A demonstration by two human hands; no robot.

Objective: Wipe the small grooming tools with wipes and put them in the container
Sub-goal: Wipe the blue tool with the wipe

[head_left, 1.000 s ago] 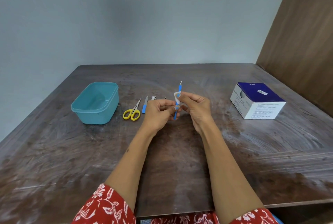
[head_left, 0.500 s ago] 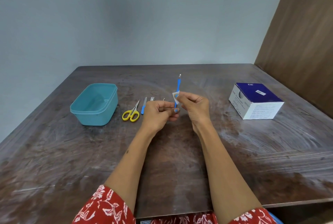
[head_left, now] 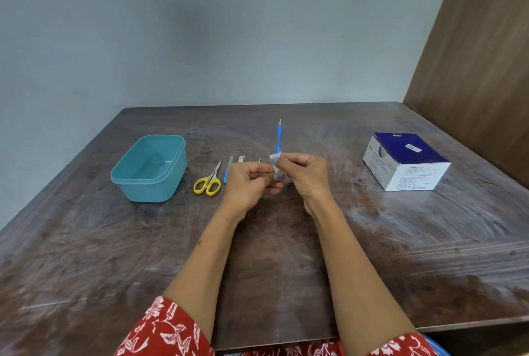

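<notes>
Since a second ago: more of the slim blue-handled metal-tipped cuticle tool (head_left: pixel 277 141) stands clear above the fingers, and the small white wipe (head_left: pixel 275 161) sits lower on its shaft.
Left hand (head_left: pixel 248 184): fingers pinched narrow on the tool's lower end, holding it upright above the dark, scuffed wooden table (head_left: pixel 286 255).
Right hand (head_left: pixel 306 174): thumb and forefinger closed on the wipe, which is folded around the blue shaft.
Tool handling: looks light, thin and stiff; smooth plastic wetted by a wipe will likely be slippery, so a firm pinch at the blue handle is safest, never at the fine metal tip, which looks sharp and easy to bend.
Wipe handling: soft, limp and thin; it probably needs to stay wrapped round the shaft to keep contact.
Waiting tools: yellow-handled small scissors (head_left: pixel 208 182), a blue-handled file (head_left: pixel 228 169) and what seems a metal nail clipper (head_left: pixel 241 158) lie in a row behind the left hand.
Container: teal plastic rectangular tub (head_left: pixel 148 168), open and seemingly empty, left of the scissors.
Wipe supply: blue-and-white cardboard box (head_left: pixel 406 161), well apart on the right.
</notes>
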